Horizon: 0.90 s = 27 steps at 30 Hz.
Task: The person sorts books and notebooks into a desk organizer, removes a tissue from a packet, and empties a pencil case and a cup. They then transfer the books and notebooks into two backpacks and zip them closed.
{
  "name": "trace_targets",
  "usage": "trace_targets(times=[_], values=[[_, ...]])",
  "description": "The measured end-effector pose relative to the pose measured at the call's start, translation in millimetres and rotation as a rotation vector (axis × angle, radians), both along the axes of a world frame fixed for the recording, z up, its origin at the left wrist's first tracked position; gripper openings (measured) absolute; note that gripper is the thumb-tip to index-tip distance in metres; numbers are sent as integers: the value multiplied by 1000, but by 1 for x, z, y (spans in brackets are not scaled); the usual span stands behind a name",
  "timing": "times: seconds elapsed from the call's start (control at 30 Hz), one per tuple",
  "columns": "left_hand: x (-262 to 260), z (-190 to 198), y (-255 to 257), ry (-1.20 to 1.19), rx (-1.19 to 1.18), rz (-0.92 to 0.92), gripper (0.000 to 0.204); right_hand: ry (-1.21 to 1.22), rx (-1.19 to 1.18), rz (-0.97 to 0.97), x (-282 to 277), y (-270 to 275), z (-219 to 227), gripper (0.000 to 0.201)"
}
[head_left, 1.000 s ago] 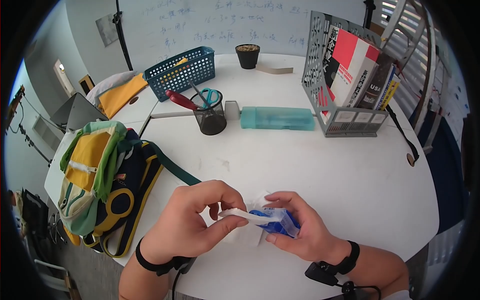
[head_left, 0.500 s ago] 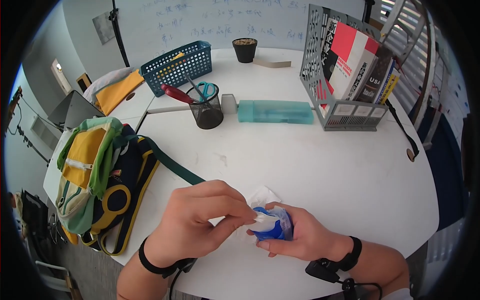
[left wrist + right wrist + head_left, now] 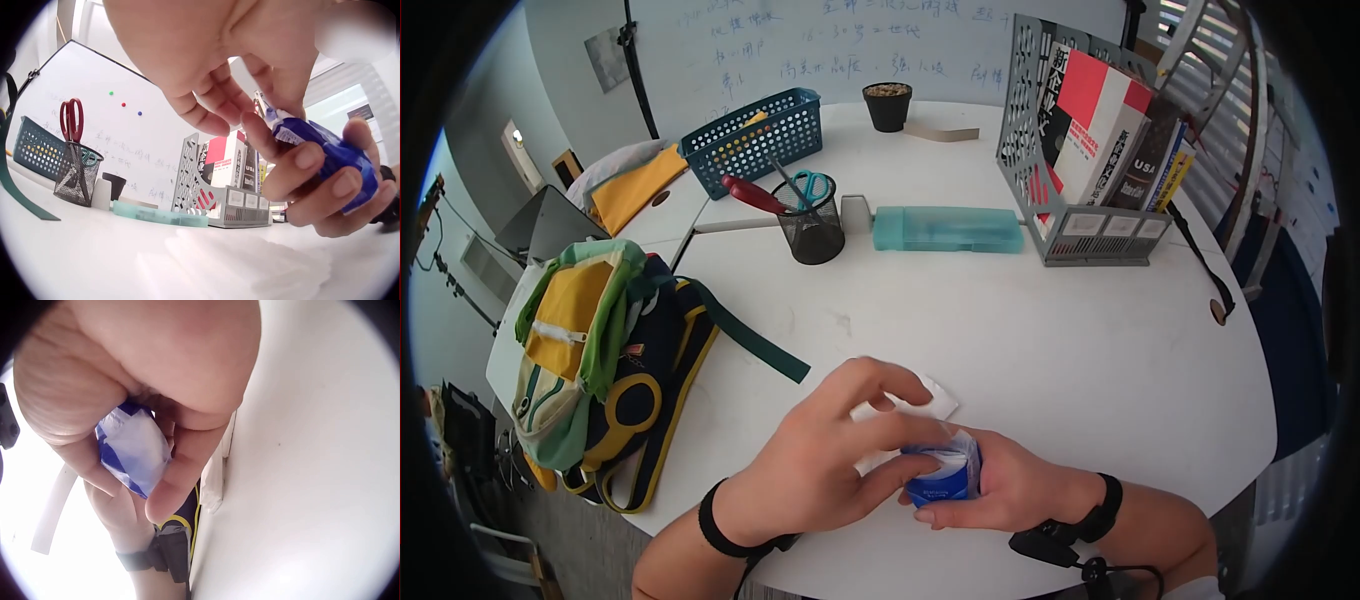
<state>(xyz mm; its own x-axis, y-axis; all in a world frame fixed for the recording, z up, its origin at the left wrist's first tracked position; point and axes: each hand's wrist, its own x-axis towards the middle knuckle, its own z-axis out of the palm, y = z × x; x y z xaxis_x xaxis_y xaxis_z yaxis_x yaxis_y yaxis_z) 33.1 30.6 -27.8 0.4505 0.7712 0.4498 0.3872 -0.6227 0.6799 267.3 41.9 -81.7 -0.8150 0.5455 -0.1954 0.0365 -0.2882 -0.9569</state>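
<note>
A blue plastic pack of tissues [image 3: 940, 480], with white tissue showing at its clear upper end, is gripped by my right hand [image 3: 1010, 480], fingers and thumb wrapped round its sides. In the left wrist view those curled fingers lie across the blue pack [image 3: 334, 150]. My left hand [image 3: 830, 455] is at the pack's mouth: thumb on the near edge, index finger at the far one, remaining fingers bent above. On the table behind both hands lies white folded tissue [image 3: 940, 400], partly hidden by the left hand. The right wrist view shows the pack's translucent side [image 3: 140, 450].
A green and yellow backpack [image 3: 580, 350] with a dark green strap [image 3: 750, 345] stands left. Farther back are a mesh pen cup [image 3: 812, 235], a teal case [image 3: 948, 230], a blue basket [image 3: 755, 140], a small pot [image 3: 888, 108] and a grey book rack [image 3: 1090, 245].
My left hand held a folded white tissue in front of the pack, then moved it into the pack's mouth. Now the tissue sits inside and the left fingers have spread at the opening.
</note>
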Motion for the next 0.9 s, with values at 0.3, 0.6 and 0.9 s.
trace_targets(times=[0.3, 0.6, 0.9], values=[[-7, -5, 4, 16, -164, -15, 20, -13, -129, -149, -2, 2, -2, 46], [-5, -10, 2, -99, -189, 41, 21, 86, -91, -71, -1, 4, 6, 51], [-7, -9, 1, -175, -380, -26, 36, 125, -226, 70, 4, 5, -6, 53]])
